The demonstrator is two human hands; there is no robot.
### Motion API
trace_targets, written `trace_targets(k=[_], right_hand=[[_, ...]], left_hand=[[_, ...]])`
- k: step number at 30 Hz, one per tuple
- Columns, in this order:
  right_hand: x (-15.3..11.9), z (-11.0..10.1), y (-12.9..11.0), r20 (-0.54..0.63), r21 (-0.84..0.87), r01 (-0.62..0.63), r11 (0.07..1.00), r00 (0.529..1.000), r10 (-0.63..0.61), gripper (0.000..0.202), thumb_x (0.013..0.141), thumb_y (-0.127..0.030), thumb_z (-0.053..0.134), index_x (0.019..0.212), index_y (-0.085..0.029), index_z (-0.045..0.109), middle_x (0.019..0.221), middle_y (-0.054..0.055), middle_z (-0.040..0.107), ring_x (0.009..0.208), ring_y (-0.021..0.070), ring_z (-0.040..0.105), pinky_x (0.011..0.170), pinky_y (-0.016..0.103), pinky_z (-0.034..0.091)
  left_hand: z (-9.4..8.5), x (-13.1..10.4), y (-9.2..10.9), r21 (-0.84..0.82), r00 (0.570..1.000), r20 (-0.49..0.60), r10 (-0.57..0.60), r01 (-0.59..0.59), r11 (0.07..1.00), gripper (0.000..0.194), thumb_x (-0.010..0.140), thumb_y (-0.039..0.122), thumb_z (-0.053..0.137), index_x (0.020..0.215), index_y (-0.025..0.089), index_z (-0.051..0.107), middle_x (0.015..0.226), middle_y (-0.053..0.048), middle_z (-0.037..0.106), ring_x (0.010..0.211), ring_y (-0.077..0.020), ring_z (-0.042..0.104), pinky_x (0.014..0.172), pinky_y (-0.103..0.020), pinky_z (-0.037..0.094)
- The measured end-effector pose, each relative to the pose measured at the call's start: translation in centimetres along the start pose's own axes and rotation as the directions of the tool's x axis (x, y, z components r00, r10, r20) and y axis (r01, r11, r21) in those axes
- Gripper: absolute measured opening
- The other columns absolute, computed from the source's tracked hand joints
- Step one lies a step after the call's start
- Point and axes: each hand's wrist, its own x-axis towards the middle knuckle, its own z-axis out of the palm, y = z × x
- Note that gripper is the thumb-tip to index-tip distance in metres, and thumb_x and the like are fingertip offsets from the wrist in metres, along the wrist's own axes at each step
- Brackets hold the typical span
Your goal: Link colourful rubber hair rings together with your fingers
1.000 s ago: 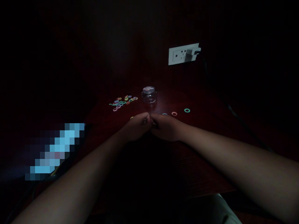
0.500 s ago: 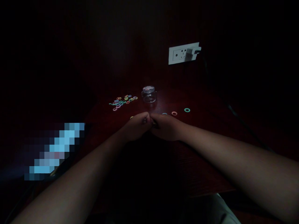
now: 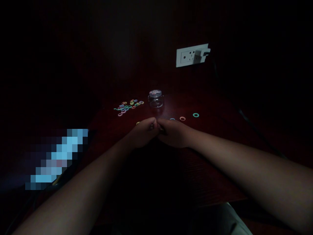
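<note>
My left hand (image 3: 144, 132) and my right hand (image 3: 172, 133) meet at the fingers over the dark red table, both closed. Whatever may be between the fingers is hidden. Just beyond them a small clear jar (image 3: 156, 100) stands upright with its lid on. Close to my right hand lie an orange ring-shaped hair tie (image 3: 182, 118), a green one (image 3: 196, 115) and a blue one (image 3: 172, 119) partly covered by the hand. A yellow hair tie (image 3: 138, 123) peeks out beside my left hand.
Several coloured hair ties (image 3: 126, 107) are spread left of the jar. A lit, pixelated screen (image 3: 58, 156) is at the left. On the back wall is a white socket (image 3: 192, 55) with a plug in it. A dark cable (image 3: 264, 138) runs along the right side.
</note>
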Motion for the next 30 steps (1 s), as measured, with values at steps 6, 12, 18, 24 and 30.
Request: trace_targets(k=[6, 12, 18, 24, 30], right_hand=[[0.05, 0.02, -0.01, 0.006, -0.008, -0.008, 1.0, 1.0, 0.008, 0.024, 0.07, -0.017, 0.05, 0.094, -0.019, 0.051, 0.09, 0.005, 0.064, 0.077, 0.0162, 0.057, 0.063, 0.026, 0.038], [-0.03, -0.05, -0.03, 0.005, -0.017, -0.006, 1.0, 1.0, 0.007, 0.025, 0.07, -0.018, 0.051, 0.095, -0.019, 0.051, 0.089, 0.005, 0.064, 0.077, 0.0165, 0.057, 0.064, 0.027, 0.038], [-0.17, -0.15, -0.36, 0.015, -0.004, -0.037, 0.999, 0.999, 0.037, 0.025, 0.072, -0.018, 0.051, 0.096, -0.019, 0.051, 0.092, 0.005, 0.064, 0.078, 0.0167, 0.057, 0.063, 0.027, 0.038], [-0.12, -0.02, -0.18, 0.004, -0.011, -0.019, 1.0, 1.0, 0.019, 0.024, 0.072, -0.018, 0.05, 0.096, -0.02, 0.052, 0.091, 0.005, 0.064, 0.079, 0.017, 0.058, 0.064, 0.027, 0.039], [-0.12, 0.02, -0.08, -0.007, -0.021, -0.005, 1.0, 1.0, 0.005, 0.024, 0.072, -0.019, 0.05, 0.096, -0.019, 0.051, 0.091, 0.004, 0.064, 0.078, 0.0161, 0.057, 0.064, 0.026, 0.039]], left_hand=[[0.04, 0.09, -0.03, -0.001, 1.0, 0.008, -0.002, 0.002, 1.0, 0.016, 0.08, 0.03, 0.045, 0.073, 0.016, 0.043, 0.07, 0.002, 0.049, 0.062, -0.0082, 0.043, 0.053, -0.02, 0.033], [0.03, 0.11, -0.04, 0.024, 1.0, 0.003, 0.004, -0.004, 1.0, 0.016, 0.08, 0.03, 0.044, 0.076, 0.015, 0.047, 0.074, 0.0, 0.052, 0.065, -0.0094, 0.046, 0.055, -0.021, 0.035], [0.12, 0.06, -0.02, 0.008, 1.0, 0.014, 0.001, -0.001, 1.0, 0.018, 0.081, 0.031, 0.043, 0.08, 0.014, 0.05, 0.078, -0.002, 0.056, 0.067, -0.0108, 0.049, 0.057, -0.022, 0.037], [0.14, 0.01, -0.14, -0.009, 1.0, 0.011, 0.011, -0.011, 1.0, 0.019, 0.081, 0.032, 0.044, 0.081, 0.014, 0.05, 0.08, -0.002, 0.058, 0.069, -0.0113, 0.051, 0.058, -0.022, 0.038], [0.04, 0.08, -0.12, 0.019, 1.0, 0.015, 0.004, -0.004, 1.0, 0.016, 0.081, 0.029, 0.044, 0.08, 0.015, 0.05, 0.079, -0.001, 0.058, 0.068, -0.0109, 0.051, 0.057, -0.021, 0.038]])
